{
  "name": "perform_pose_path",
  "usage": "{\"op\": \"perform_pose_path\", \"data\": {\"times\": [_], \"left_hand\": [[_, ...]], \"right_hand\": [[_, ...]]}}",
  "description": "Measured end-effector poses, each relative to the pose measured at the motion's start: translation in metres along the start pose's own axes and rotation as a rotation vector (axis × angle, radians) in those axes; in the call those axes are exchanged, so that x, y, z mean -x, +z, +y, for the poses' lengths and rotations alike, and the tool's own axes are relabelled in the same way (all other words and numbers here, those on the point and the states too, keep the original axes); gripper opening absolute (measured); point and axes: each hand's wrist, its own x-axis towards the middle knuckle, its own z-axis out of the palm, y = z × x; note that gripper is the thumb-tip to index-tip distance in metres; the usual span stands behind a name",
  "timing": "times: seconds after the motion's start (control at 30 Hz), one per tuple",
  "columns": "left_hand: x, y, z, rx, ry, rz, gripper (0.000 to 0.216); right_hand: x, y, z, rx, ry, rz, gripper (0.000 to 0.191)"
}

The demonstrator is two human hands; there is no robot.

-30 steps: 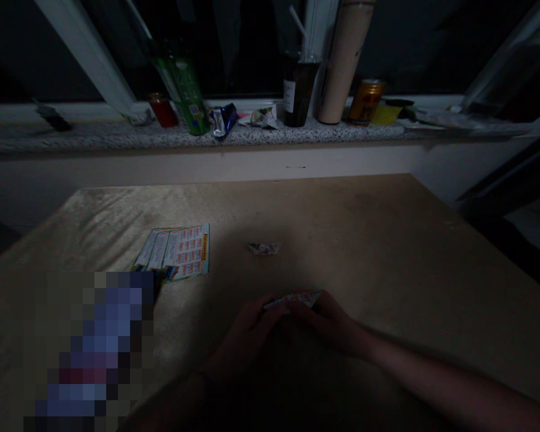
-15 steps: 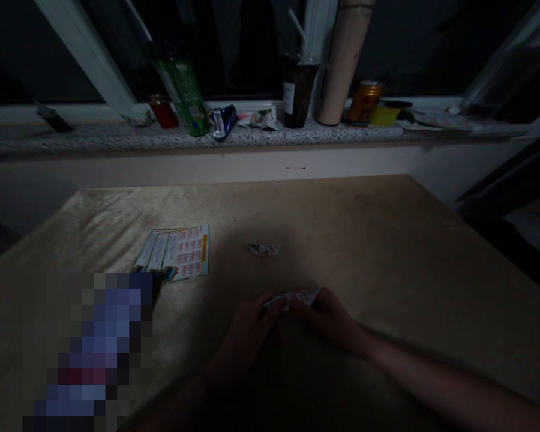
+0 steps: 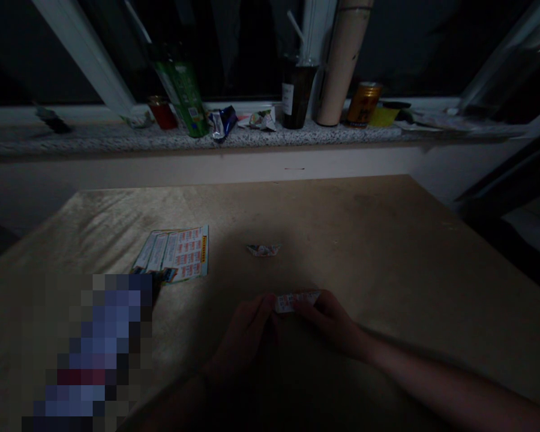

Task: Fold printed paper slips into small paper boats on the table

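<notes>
The room is dim. My left hand and my right hand meet near the front of a tan table, both pinching a small folded piece of printed paper between their fingertips. The paper is held just above the tabletop. A small folded paper boat lies on the table a little beyond my hands. A stack of printed paper sheets lies flat to the left.
A blurred-out patch covers the near left of the table. Behind the table, a stone windowsill carries a green carton, a red can, a dark cup with a straw, a tall beige tube, a gold can and wrappers.
The folded paper has been turned up between my fingers, so more of its printed face shows. My hands have stayed in the same place.
</notes>
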Motion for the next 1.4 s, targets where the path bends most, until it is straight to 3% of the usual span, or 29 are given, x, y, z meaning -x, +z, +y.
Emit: {"op": "perform_pose_path", "data": {"times": [0.23,0.4,0.6,0.8,1.03,1.23,1.4], "left_hand": [[0.002,0.001,-0.003,0.059,-0.062,0.011,0.047],[-0.001,0.001,-0.006,0.082,-0.047,-0.154,0.046],[-0.002,0.002,-0.004,0.073,-0.049,-0.182,0.047],[0.005,0.002,-0.01,0.031,-0.07,-0.039,0.058],[0.003,0.003,-0.005,-0.078,-0.014,-0.094,0.059],[0.003,0.003,-0.008,-0.062,0.028,-0.12,0.056],[0.0,0.003,-0.007,0.007,-0.004,-0.208,0.036]], "right_hand": [[-0.002,0.0,-0.01,0.08,-0.045,0.004,0.042],[-0.002,-0.001,-0.008,0.129,-0.065,-0.01,0.045],[0.001,-0.001,0.0,-0.02,0.004,0.019,0.057],[0.003,0.002,-0.001,0.17,0.066,0.164,0.056],[0.003,0.001,-0.002,0.185,0.011,0.104,0.053],[0.0,0.0,-0.007,0.164,-0.145,-0.073,0.037],[-0.001,0.0,-0.004,0.242,-0.185,-0.054,0.032]]}}
